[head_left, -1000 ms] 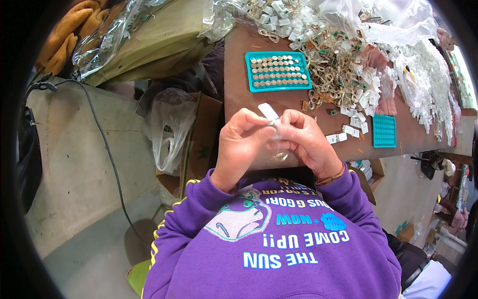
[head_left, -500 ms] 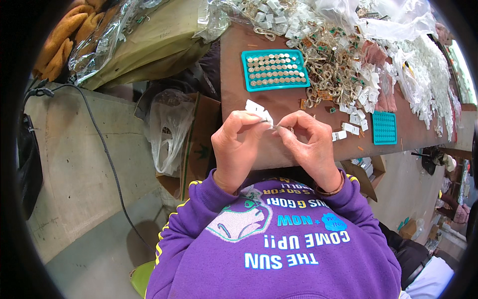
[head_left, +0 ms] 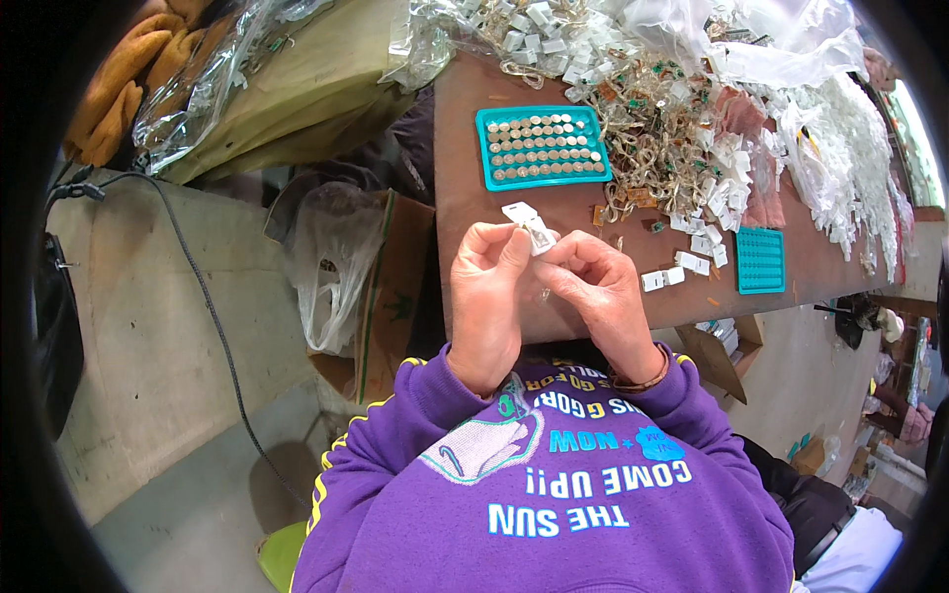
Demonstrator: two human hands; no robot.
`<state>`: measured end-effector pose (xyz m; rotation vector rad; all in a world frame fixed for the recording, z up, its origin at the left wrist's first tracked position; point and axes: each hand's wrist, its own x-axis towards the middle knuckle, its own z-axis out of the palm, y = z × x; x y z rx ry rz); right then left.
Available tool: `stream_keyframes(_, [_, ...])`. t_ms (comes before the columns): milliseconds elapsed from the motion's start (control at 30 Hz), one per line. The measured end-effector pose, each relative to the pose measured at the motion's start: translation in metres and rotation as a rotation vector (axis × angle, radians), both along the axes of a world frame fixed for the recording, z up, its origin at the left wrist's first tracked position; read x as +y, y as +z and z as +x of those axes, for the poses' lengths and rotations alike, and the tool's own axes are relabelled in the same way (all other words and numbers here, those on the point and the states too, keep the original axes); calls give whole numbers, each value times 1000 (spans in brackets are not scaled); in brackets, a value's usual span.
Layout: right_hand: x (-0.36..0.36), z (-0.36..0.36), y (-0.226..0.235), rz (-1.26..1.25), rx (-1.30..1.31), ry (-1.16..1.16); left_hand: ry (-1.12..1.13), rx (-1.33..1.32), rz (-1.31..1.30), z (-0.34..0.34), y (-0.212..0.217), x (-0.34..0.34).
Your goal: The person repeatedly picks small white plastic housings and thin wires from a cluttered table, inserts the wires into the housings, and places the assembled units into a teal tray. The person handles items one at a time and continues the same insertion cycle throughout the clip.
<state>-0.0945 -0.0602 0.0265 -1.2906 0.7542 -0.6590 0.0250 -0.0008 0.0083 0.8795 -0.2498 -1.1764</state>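
Note:
A small white plastic case (head_left: pixel 541 239), with a flat white flap standing off its far end, is held up over the table's near edge. My left hand (head_left: pixel 487 306) pinches it between thumb and index finger. My right hand (head_left: pixel 605 295) has its fingers closed at the case's near right side. Something small and clear shows below the right fingertips, too blurred to name. Beyond the hands sits a teal tray (head_left: pixel 546 183) with rows of round silver button cells (head_left: pixel 544 155).
Tangled wires with small circuit boards (head_left: pixel 652 128) are heaped right of the tray. More white cases (head_left: pixel 692 262) lie near a second teal tray (head_left: pixel 760 262). Clear plastic pieces (head_left: pixel 840 168) pile up at far right. A cardboard box (head_left: pixel 395 287) with a plastic bag stands left of the table.
The case has turned upright and moved slightly right, showing more of its face. My right hand has shifted left and down, its fingers now against the case. My left hand has moved right.

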Motion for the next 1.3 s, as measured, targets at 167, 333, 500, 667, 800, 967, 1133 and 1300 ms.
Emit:
stream_keyframes(167, [-11, -7, 7, -72, 59, -47, -14, 124, -61, -5, -2, -16])
stream_keyframes(333, [-66, -27, 20, -824, 513, -241, 33, 108, -225, -11, -11, -42])
stream_keyframes(500, [-115, -15, 4, -1335, 670, -163, 32, 106, -155, -13, -20, -46])
stream_keyframes(667, [-127, -5, -3, -1316, 757, -59, 21, 92, -141, -9, -20, -45])
stream_keyframes(800, [-131, -2, 2, -1225, 677, -73, -28, 73, -121, -12, -20, -46])
stream_keyframes(967, [-148, 5, 14, -1205, 557, -64, -54, 105, -207, -9, -27, -46])
stream_keyframes(1133, [-165, 21, 8, -1397, 768, 191, -83, 189, -299, -3, -32, -46])
stream_keyframes(1300, [-165, 19, -2, -1514, 803, 238, -66, 221, -248, -6, -31, -45])
